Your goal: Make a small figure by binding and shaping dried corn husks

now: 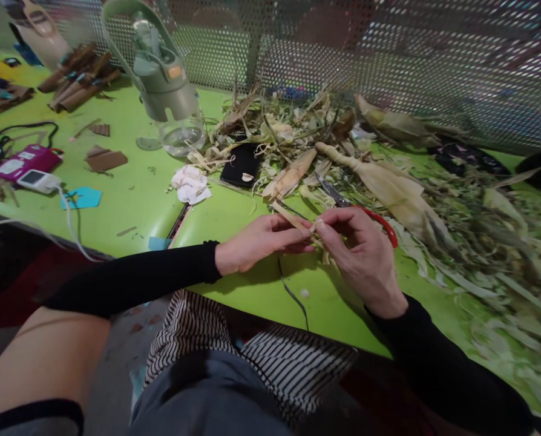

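Note:
My left hand [261, 241] and my right hand [359, 254] meet above the green table [129, 194]. Both pinch a thin strip of dried corn husk [293, 221] that runs between them, fingers closed around it. Just behind my right hand lie scissors with red handles [379, 219], their blades pointing up-left into the husks. A big pile of corn husks [388, 181] spreads across the table's right half.
A black phone [241, 165], a crumpled white tissue [190, 184] and a green-lidded water jug [166, 79] sit left of the pile. Further left are a pink device with cable [25, 162], brown husk bundles [77, 82] and a perforated metal screen [388, 54] behind.

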A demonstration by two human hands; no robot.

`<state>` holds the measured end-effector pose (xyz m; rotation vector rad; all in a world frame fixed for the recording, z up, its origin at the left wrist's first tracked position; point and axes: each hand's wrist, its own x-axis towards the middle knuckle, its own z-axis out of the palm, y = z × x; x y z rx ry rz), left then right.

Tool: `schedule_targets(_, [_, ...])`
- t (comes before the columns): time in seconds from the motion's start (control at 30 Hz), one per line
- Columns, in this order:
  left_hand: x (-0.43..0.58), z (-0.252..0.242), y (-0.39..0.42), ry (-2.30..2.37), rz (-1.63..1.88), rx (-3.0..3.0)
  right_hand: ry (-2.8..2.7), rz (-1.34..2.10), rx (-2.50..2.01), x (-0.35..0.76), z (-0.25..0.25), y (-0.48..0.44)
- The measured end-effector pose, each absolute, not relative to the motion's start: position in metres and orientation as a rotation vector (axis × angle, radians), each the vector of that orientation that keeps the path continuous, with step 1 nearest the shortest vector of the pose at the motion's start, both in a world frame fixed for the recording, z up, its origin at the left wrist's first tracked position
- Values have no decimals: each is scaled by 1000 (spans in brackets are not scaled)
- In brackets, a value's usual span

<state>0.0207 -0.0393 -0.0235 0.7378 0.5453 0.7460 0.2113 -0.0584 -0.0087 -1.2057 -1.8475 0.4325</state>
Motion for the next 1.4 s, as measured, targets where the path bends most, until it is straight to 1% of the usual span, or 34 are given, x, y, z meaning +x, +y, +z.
schedule_targets(0.17, [19,-21,-38,616,730,797,-1791,620,-1278,210,-5,-59])
schedule_targets(0.33, [18,-14,-38,702,685,791,-1799,607,-1254,210,-3,-58])
schedule_targets(0.5, [15,0,-37,791,667,720,-1536,871,-1383,215,-4,-55])
schedule_targets(0.6, [15,2,-38,754,563,748,-1406,953,-1394,217,-5,-52])
schedule_targets(0.73, [17,-3,-42,679,489,953,-1386,970,-1357,216,-8,-49])
schedule_targets(0.9, [14,-6,-45,734,549,1484,-1496,940,-1292,217,-10,-49])
schedule_targets(0.97, [14,-7,-46,749,525,1503,-1565,894,-1285,219,-8,-50])
schedule_targets(1.07, [15,-9,-47,711,529,1321,-1701,719,-1262,221,-3,-52])
schedule_targets(1.23, [12,-5,-42,798,799,1420,-1986,241,-1086,220,3,-58])
schedule_targets(1.3, [10,-2,-41,795,715,1398,-2044,104,-1031,219,2,-60])
schedule_targets(1.4, [11,2,-41,703,480,1151,-2088,20,-986,218,1,-62])
